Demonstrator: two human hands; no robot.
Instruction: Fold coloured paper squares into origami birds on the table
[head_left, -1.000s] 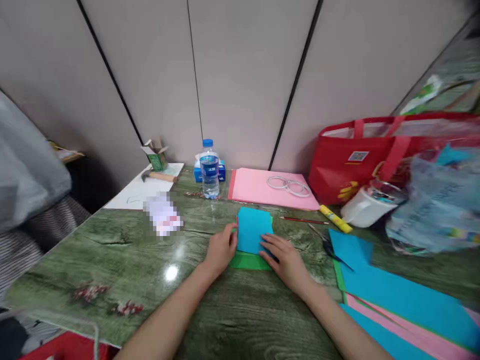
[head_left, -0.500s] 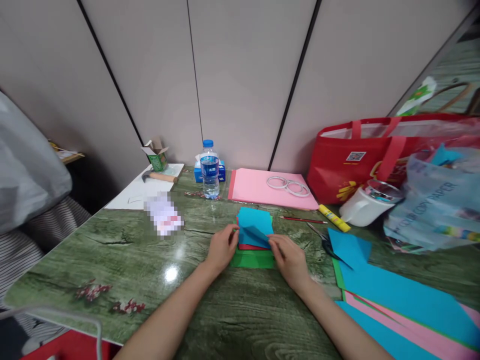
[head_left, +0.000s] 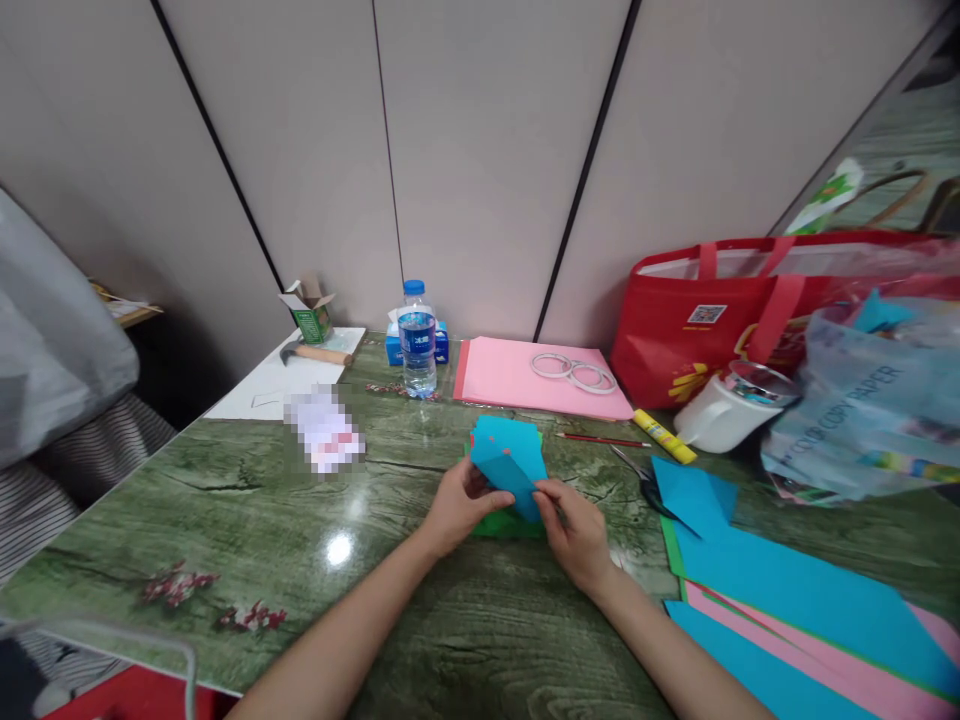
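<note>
Both hands hold a small sheet of blue paper, tilted up off the layers beneath it. My left hand grips its left side, thumb on top and fingers behind. At the right edge, my right hand pinches the sheet between thumb and fingers. More blue paper lies behind the held sheet. Green paper shows at the bottom of the stack, partly covered by the hands, and tiny red bits of paper peek out at the left.
Right of my hands lie scissors, a glue stick, a pencil and coloured paper sheets. Behind stand a water bottle, pink paper with two rings, a white mug and a red bag. A hammer lies back left.
The blue sheet has been lifted and tilted towards me. My left hand has moved right, its thumb now over the sheet. The red layer beneath is mostly covered now.
</note>
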